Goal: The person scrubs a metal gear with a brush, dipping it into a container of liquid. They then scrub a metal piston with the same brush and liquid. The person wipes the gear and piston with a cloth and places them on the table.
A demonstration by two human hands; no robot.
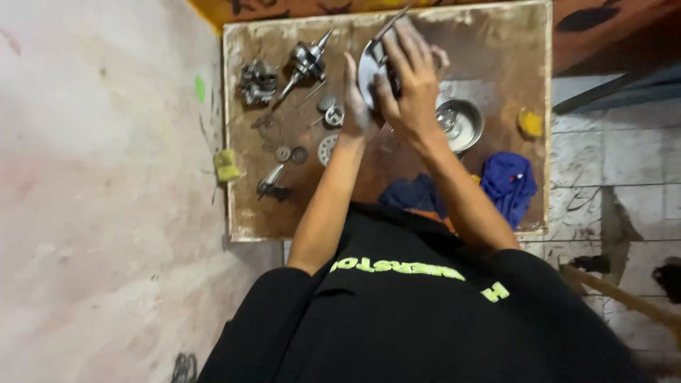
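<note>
Black shirt [425, 319]; hands [397, 85] clasp metal disc [369, 67]

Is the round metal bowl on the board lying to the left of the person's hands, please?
No. The round metal bowl lies to the right of both hands, the left hand and the right hand, on the brown board.

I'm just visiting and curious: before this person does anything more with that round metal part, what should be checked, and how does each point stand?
1. Both hands on the metal disc: ok, left hand at its edge, right hand over it.
2. Grip firm: cannot tell, fingers hide the contact.
3. Disc lifted off the board: cannot tell.
4. Bowl clear of the hands: ok, apart to the side.
5. Small parts out of the way: ok.
6. Blue cloth within reach: ok.
</note>
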